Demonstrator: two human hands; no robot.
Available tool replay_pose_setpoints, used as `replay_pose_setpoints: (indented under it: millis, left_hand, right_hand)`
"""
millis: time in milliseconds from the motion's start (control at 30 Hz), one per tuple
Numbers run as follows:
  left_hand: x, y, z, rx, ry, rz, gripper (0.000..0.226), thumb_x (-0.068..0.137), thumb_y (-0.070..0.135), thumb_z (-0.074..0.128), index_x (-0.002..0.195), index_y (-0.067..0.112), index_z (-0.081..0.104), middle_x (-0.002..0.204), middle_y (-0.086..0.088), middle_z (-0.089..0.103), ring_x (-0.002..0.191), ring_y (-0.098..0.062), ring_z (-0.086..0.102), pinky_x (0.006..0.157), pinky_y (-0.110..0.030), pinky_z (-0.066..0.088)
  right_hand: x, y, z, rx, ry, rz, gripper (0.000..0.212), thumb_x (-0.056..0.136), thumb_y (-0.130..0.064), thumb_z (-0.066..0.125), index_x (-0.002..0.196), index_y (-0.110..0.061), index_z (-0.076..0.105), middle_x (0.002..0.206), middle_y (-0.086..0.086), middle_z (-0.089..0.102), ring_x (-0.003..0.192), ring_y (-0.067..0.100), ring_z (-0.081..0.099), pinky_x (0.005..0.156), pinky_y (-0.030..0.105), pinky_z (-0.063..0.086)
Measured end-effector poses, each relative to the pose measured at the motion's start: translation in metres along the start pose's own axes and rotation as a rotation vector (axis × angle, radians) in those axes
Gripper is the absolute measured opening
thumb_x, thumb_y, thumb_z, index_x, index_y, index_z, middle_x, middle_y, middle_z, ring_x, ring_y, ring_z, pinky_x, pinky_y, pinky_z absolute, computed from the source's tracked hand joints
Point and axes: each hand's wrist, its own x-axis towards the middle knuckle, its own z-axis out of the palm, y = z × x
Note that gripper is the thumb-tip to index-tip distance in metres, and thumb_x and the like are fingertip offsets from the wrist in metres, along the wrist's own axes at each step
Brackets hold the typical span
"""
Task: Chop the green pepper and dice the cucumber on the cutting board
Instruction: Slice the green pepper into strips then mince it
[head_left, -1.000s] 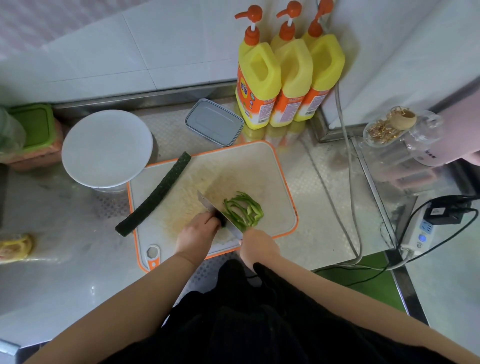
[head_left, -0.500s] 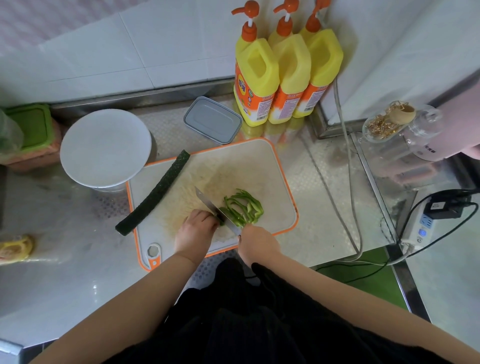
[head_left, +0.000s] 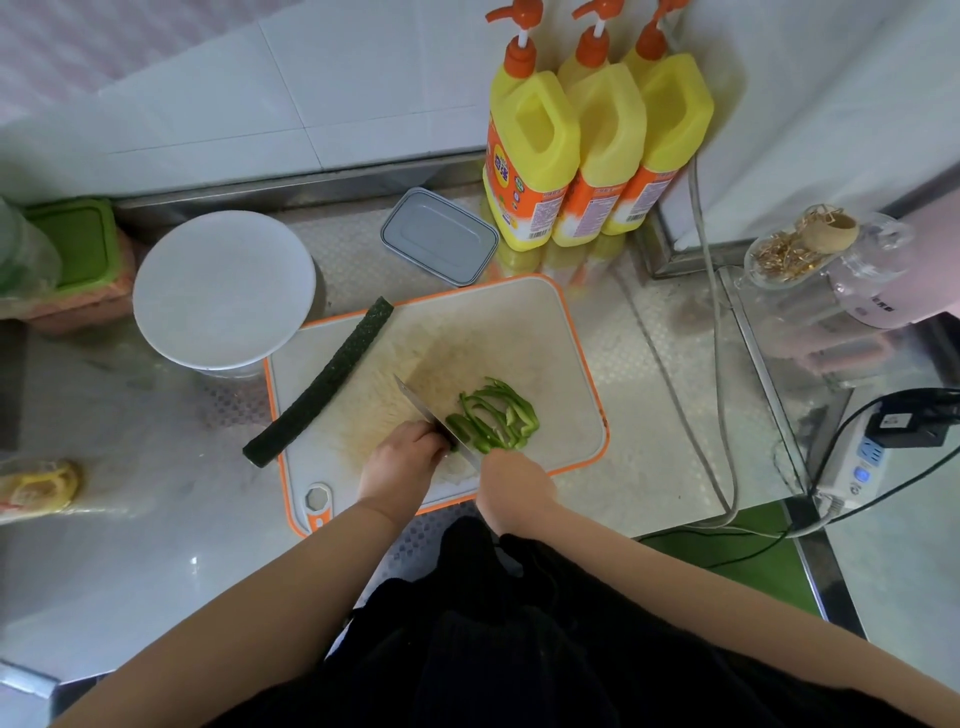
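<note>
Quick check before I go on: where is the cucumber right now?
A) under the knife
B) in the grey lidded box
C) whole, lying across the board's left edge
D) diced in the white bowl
C: the cucumber lies uncut across the cutting board's left edge, apart from the knife, which is at the green pepper strips.

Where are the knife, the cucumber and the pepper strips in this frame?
knife (head_left: 422, 406): head view, on the flat of the blade.
cucumber (head_left: 322, 381): head view, mid-length on its dark skin.
pepper strips (head_left: 493, 420): head view, middle of the pile.
</note>
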Motion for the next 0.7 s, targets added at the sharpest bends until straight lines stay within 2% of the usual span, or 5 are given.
replay_pose_setpoints:
  millis: [100, 300, 467, 533, 700]
  left_hand:
    - [0.000, 0.001, 0.001, 0.019, 0.022, 0.026, 0.027, 0.082, 0.026, 0.050, 0.080, 0.020, 0.076, 0.084, 0.005, 0.068, 0.085, -0.009, 0.048, 0.054, -0.027, 0.055]
    - [-0.001, 0.001, 0.002, 0.032, 0.040, 0.008, 0.031, 0.084, 0.028, 0.046, 0.077, 0.013, 0.073, 0.080, 0.000, 0.066, 0.082, -0.012, 0.045, 0.050, -0.032, 0.053]
    - [-0.001, 0.003, -0.001, 0.041, 0.032, -0.017, 0.004, 0.077, 0.013, 0.069, 0.075, 0.012, 0.072, 0.079, 0.000, 0.066, 0.079, -0.020, 0.056, 0.054, -0.029, 0.052]
    - [-0.001, 0.002, -0.001, 0.050, 0.017, -0.016, 0.006, 0.074, 0.005, 0.075, 0.075, 0.011, 0.073, 0.079, -0.002, 0.067, 0.077, -0.025, 0.062, 0.057, -0.030, 0.052]
    - [-0.002, -0.002, -0.001, 0.057, 0.009, 0.018, 0.031, 0.082, 0.025, 0.045, 0.075, 0.014, 0.073, 0.077, 0.000, 0.066, 0.075, -0.024, 0.061, 0.057, -0.029, 0.054]
  right_hand:
    - [0.004, -0.006, 0.004, 0.056, 0.032, 0.061, 0.021, 0.095, -0.009, 0.042, 0.114, -0.005, 0.051, 0.115, 0.013, 0.060, 0.107, 0.028, 0.058, 0.087, 0.035, 0.048]
    - [0.013, 0.001, -0.006, 0.218, 0.029, 0.064, 0.030, 0.100, -0.022, 0.043, 0.117, -0.002, 0.057, 0.113, 0.016, 0.062, 0.108, 0.032, 0.058, 0.084, 0.034, 0.045]
    - [0.010, 0.005, -0.003, 0.206, 0.037, 0.059, 0.034, 0.101, -0.030, 0.042, 0.114, -0.002, 0.054, 0.112, 0.015, 0.062, 0.106, 0.029, 0.059, 0.083, 0.033, 0.045]
    - [0.007, 0.007, -0.003, 0.150, 0.059, 0.038, 0.031, 0.101, -0.028, 0.041, 0.114, -0.004, 0.054, 0.113, 0.014, 0.062, 0.106, 0.028, 0.059, 0.083, 0.032, 0.045]
    - [0.000, 0.008, 0.000, 0.082, 0.048, 0.034, 0.020, 0.098, -0.018, 0.045, 0.111, -0.007, 0.055, 0.114, 0.011, 0.061, 0.107, 0.027, 0.059, 0.084, 0.033, 0.046]
